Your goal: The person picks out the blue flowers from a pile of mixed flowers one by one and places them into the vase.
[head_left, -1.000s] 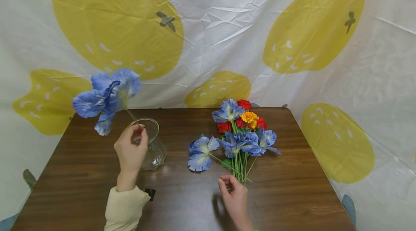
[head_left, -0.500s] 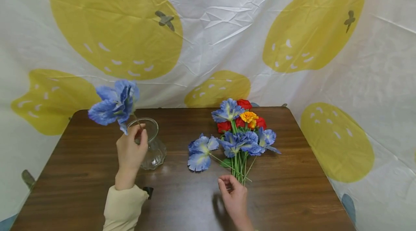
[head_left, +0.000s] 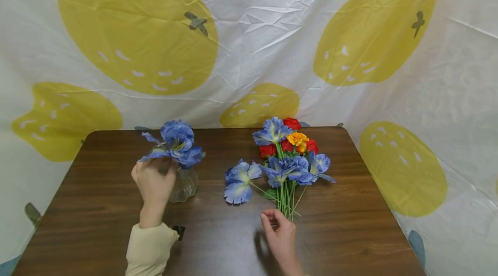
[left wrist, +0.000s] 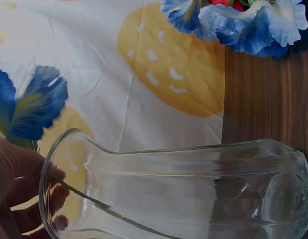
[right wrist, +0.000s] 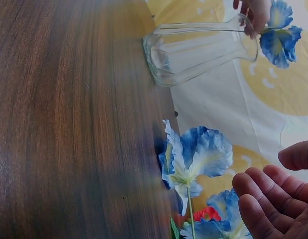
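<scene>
Feeding blue flower stem into glass vase, left hand pinching it; right hand loose, empty; best kept vertical.

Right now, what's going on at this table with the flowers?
A person is putting a blue flower into a glass vase. The left hand holds the stem at the vase's mouth, and the stem runs down inside the glass. The right hand rests open on the wooden table, by the stems of a bunch of blue, red and orange flowers lying flat.
</scene>
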A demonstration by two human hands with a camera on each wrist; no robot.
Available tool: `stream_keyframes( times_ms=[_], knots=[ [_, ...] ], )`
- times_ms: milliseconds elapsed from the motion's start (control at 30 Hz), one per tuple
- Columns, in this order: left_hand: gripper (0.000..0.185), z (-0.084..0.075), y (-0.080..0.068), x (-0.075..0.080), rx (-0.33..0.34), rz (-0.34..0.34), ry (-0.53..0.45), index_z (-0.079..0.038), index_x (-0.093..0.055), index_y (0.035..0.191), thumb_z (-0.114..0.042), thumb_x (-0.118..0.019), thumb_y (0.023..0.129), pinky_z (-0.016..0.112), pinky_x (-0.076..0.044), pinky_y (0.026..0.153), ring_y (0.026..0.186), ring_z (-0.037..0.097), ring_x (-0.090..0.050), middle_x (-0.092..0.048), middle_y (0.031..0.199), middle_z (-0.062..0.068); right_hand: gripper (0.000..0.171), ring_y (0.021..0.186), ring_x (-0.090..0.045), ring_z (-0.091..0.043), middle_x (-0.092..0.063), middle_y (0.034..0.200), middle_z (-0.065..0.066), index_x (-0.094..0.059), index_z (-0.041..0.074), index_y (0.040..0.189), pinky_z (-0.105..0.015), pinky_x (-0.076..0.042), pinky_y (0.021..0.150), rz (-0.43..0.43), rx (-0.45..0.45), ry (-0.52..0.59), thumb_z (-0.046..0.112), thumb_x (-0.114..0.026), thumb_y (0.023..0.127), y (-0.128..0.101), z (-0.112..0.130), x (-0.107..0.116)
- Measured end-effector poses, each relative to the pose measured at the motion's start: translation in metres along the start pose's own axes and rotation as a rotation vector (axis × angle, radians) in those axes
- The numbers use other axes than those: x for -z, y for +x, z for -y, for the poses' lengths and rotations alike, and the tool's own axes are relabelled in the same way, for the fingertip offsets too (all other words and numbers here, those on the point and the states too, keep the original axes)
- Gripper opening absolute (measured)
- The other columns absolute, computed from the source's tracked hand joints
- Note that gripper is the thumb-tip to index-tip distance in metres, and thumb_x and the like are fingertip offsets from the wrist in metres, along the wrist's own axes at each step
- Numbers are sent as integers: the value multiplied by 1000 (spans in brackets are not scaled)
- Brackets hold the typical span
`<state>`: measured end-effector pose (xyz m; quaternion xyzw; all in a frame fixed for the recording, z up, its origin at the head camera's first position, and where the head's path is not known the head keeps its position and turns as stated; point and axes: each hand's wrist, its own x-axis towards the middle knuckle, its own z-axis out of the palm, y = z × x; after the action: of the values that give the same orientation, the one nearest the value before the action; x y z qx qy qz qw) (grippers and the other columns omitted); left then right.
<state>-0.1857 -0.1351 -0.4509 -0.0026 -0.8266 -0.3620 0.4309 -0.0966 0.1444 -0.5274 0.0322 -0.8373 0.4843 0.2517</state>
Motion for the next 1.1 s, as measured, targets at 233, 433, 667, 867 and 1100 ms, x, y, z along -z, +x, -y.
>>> stream_keyframes(
  times_ms=[233,433,667,867,1100],
  knots=[
    [11,-3,-4,2,91,-56,-5,6,-67,71,-5,-67,69,63,-24,89,95,46,-42,-61,91,25,7,58,-58,-2,-66,67,-1,-66,6,79,-15,-49,50,0,10,9,0,-69,80,0,0,-1],
    [10,-3,-7,2,127,-81,-28,4,-68,74,-6,-66,73,63,-21,94,98,46,-43,-60,98,25,5,58,-58,-3,-66,67,-1,-66,3,79,-17,-49,50,4,4,22,3,-70,81,0,1,-1],
    [10,-3,-7,2,102,-111,-41,5,-69,74,-4,-64,73,63,-23,92,94,45,-45,-60,93,26,5,58,-58,-3,-66,67,-1,-66,4,80,-16,-49,50,10,-11,11,1,-70,80,1,2,0],
    [7,-9,-13,9,29,-107,-102,6,-67,75,-1,-63,75,58,-31,79,85,44,-49,-62,81,23,4,58,-59,-3,-66,67,-1,-66,4,80,-15,-49,50,20,-29,0,4,-69,82,0,-1,0],
    [8,-35,-36,17,-12,-14,-238,2,-70,77,7,-67,72,31,-38,73,77,29,-55,-67,77,13,6,57,-56,-1,-66,65,-1,-66,3,79,-15,-47,49,-21,14,-30,-1,-70,78,4,-7,0]
  ],
)
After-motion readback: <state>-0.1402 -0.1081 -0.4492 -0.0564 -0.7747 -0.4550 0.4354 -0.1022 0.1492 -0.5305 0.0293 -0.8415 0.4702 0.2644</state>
